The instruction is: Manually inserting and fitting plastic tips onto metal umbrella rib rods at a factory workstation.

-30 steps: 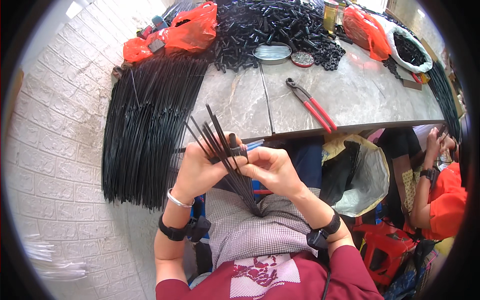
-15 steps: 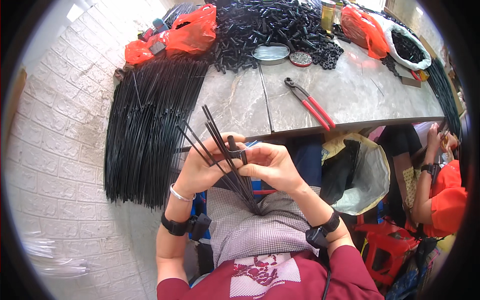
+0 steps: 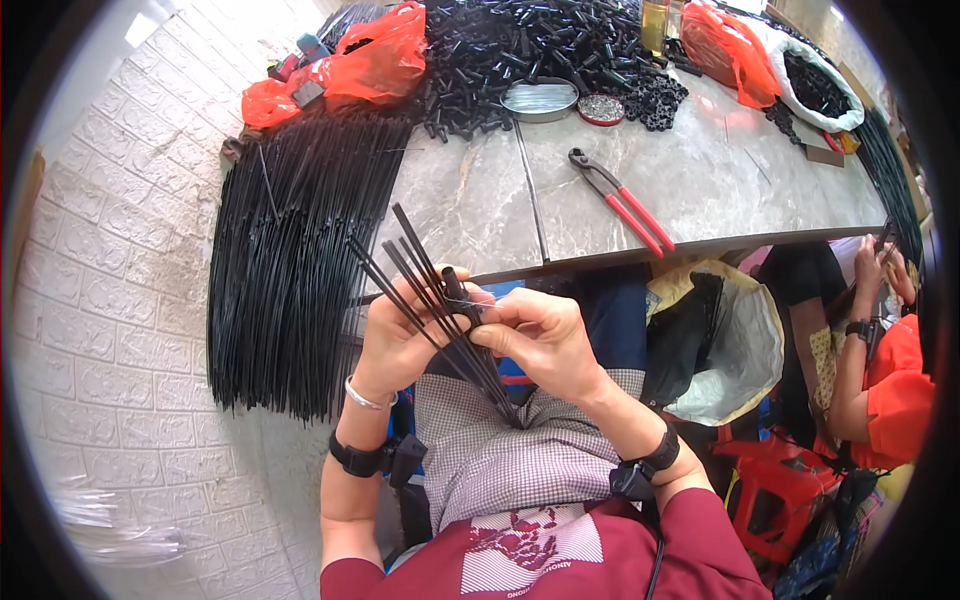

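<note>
My left hand [image 3: 395, 345] is closed around a fan of thin black rods [image 3: 482, 372] that look like umbrella ribs. They spread at the top and gather at their lower ends over my lap. A short black tube [image 3: 455, 285] stands among their upper parts, by my left fingertips. Across the tube runs a fine silvery wire [image 3: 482, 304]. Thumb and forefinger of my right hand [image 3: 548, 340] are pinched together on the wire at the tube's right side. Where the rods meet the tube is partly hidden by my fingers.
On the table [image 3: 455, 205] lie red-handled cutters [image 3: 630, 208], a heap of black tubes [image 3: 540, 45], a tin of wires [image 3: 540, 100] and a dish of small pieces [image 3: 601, 109]. Many black rods [image 3: 290, 270] hang over its left edge. An open sack [image 3: 735, 355] and a co-worker [image 3: 890, 390] are at right.
The rods and tube have shifted slightly left and tilted a little more. My right hand has drawn slightly left, its fingers closer together on the wire.
</note>
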{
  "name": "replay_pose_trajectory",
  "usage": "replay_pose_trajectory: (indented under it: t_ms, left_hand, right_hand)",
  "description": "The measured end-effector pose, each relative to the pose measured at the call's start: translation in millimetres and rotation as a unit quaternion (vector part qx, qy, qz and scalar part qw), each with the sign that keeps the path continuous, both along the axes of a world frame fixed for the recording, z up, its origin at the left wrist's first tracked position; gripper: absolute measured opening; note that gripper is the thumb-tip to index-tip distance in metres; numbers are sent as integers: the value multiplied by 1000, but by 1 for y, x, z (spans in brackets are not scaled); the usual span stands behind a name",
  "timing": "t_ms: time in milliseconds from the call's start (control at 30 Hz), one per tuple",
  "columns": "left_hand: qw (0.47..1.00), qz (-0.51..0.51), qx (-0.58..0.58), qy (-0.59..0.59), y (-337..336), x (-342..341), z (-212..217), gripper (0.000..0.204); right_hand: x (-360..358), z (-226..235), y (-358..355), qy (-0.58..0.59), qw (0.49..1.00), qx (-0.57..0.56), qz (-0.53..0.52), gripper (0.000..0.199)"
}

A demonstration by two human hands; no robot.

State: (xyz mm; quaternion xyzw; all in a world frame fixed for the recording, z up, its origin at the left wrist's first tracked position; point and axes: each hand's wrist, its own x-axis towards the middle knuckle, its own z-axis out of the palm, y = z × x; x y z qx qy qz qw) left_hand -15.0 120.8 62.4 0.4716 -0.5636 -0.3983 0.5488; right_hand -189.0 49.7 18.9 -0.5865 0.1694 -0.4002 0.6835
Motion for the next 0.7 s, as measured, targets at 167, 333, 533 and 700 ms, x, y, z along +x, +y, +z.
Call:
replay_pose_trajectory:
  t_ms: [167, 333, 533, 700]
  left_hand:
    - [1000, 14, -9, 1, 1, 4, -4, 39]
    - [996, 84, -7, 20, 1, -3, -11, 38]
    - [992, 125, 5, 12, 1, -9, -9, 37]
    - [993, 115, -1, 15, 1, -3, -14, 38]
  right_hand:
    - [5, -4, -3, 10, 1000, -7, 6, 13]
    - [8, 3, -2, 42, 998, -43, -17, 12]
    - [9, 2, 0, 71, 991, -99, -51, 14]
    - [12, 0, -1, 53, 998, -15, -25, 17]
